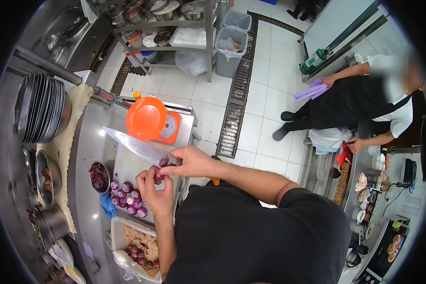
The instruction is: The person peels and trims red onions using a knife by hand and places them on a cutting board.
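Black short-sleeved shirt cloth (260, 232) on our body lies nearest the camera, and both our forearms reach out from it over the steel table (91, 142). Our left hand (155, 198) is closed in a pinch, thumb and curled fingers gripping a small dark purple-red onion (159, 177) at their tips. Our right hand (190, 160) is wrapped around the hidden handle of a broad steel knife (137, 147), its thumb up against the onion. So the onion sits between our two sets of fingers, just beside the heel of the blade, whose long axis runs outward from us, tip away towards the far side of the table. How the onion's own axis lies we cannot tell. Shiny peeled purple onions (130, 199) cluster near our left hand, with a round steel bowl of dark red pieces (99, 177) just beyond them; darker onions (138, 253) lie in a white plastic tub (118, 228) by our left forearm.
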{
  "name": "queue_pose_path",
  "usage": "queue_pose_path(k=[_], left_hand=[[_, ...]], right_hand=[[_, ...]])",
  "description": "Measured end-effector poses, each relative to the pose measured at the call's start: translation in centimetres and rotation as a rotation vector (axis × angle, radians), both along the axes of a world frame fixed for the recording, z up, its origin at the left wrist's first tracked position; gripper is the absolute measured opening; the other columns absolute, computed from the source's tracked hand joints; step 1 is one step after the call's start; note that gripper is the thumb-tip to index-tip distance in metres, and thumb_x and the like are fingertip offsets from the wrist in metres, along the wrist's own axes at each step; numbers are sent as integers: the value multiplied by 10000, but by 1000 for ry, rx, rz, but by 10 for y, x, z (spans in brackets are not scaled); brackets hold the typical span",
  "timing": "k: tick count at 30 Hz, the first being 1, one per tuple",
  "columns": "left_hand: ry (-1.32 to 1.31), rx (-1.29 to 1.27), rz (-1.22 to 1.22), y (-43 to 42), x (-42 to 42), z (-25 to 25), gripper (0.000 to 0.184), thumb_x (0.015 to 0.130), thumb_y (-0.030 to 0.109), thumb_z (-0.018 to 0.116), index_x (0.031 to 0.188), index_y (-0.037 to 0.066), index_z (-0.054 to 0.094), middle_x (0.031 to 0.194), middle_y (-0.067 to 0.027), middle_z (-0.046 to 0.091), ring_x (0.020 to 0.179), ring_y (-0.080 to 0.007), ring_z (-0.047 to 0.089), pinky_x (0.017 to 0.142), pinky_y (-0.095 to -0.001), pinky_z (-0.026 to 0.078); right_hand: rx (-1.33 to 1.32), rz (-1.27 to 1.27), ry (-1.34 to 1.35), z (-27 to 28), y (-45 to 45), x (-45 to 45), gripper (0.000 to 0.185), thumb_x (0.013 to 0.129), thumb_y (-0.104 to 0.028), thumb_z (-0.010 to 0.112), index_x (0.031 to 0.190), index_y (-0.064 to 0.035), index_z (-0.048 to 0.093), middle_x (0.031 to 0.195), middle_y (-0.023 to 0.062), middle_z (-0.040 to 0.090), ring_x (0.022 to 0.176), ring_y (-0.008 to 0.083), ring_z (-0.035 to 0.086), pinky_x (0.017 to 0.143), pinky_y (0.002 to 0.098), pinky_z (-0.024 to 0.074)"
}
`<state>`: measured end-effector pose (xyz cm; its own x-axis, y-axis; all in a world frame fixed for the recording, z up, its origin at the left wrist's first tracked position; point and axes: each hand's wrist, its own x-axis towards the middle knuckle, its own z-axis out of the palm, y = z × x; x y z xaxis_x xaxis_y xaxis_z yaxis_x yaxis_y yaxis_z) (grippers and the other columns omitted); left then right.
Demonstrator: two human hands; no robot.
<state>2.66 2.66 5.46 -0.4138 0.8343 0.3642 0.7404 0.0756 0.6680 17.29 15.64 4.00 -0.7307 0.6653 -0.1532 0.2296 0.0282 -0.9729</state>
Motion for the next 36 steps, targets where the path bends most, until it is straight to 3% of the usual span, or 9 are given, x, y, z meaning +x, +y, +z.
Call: queue_pose_path(k=[11, 14, 16, 18, 24, 28, 31, 32, 36], left_hand=[[75, -28, 30, -4, -10, -9, 416, 796, -4, 820, 1198, 0, 712, 1035, -130, 609, 926, -282, 636, 807, -400, 538], [87, -25, 49, -6, -22, -12, 371, 814, 33, 826, 1169, 9, 722, 1130, -163, 669, 1031, -330, 692, 875, -405, 575], [-205, 39, 88, -11, -34, -33, 344, 846, 29, 817, 1177, 5, 725, 1196, -167, 700, 1052, -302, 727, 860, -366, 605], [-346, -109, 164, -23, -39, -27, 338, 939, 13, 773, 1263, -22, 682, 1188, -114, 735, 1021, -176, 757, 876, -298, 617], [-672, -44, 331, -68, -59, -61, 369, 942, 50, 787, 1282, -18, 663, 1155, -83, 714, 940, -135, 733, 824, -280, 602], [-730, -9, 425, -88, -63, -79, 383, 922, 74, 818, 1261, -24, 671, 1182, -74, 647, 924, -123, 704, 776, -264, 590], [-643, -22, 457, -92, -64, -72, 383, 921, 86, 826, 1251, -27, 668, 1166, -72, 634, 929, -111, 694, 772, -254, 583], [-600, -30, 460, -93, -64, -68, 382, 921, 89, 827, 1247, -28, 666, 1160, -72, 630, 930, -106, 691, 772, -250, 581], [-695, 0, 462, -96, -66, -75, 400, 924, 87, 820, 1268, -18, 645, 1138, -75, 664, 915, -100, 692, 761, -251, 585]], right_hand=[[91, 32, -87, -14, 1, -7, 604, 843, -624, 854, 852, -34, 727, 677, 101, 638, 619, 186, 593, 600, 383, 486], [-69, 24, 10, 5, -2, -11, 498, 880, -514, 876, 936, -31, 768, 648, 30, 622, 605, 85, 537, 544, 323, 453], [-133, 1, 12, -9, -5, -19, 387, 908, -391, 894, 927, -24, 774, 665, -52, 617, 626, 20, 478, 518, 267, 408], [-201, -4, 37, -10, -9, -22, 331, 944, -335, 866, 1005, -18, 795, 695, -77, 606, 617, 5, 451, 518, 254, 392], [-177, 83, -190, -30, -15, -37, 366, 972, -368, 828, 976, -11, 749, 675, -50, 590, 544, 36, 517, 488, 233, 418], [-98, 146, -316, -73, -13, -68, 647, 879, -599, 839, 960, 38, 759, 655, 43, 625, 524, 123, 566, 515, 310, 458], [40, 176, -394, -90, -11, -98, 683, 857, -621, 843, 957, 48, 748, 658, 78, 645, 530, 164, 603, 549, 342, 506], [16, 215, -451, -90, -8, -103, 766, 847, -687, 802, 980, 65, 737, 760, 157, 726, 682, 265, 727, 671, 399, 569], [273, 214, -589, -124, -1, -119, 815, 879, -731, 710, 1062, 62, 740, 957, 248, 772, 955, 373, 767, 829, 458, 579]])
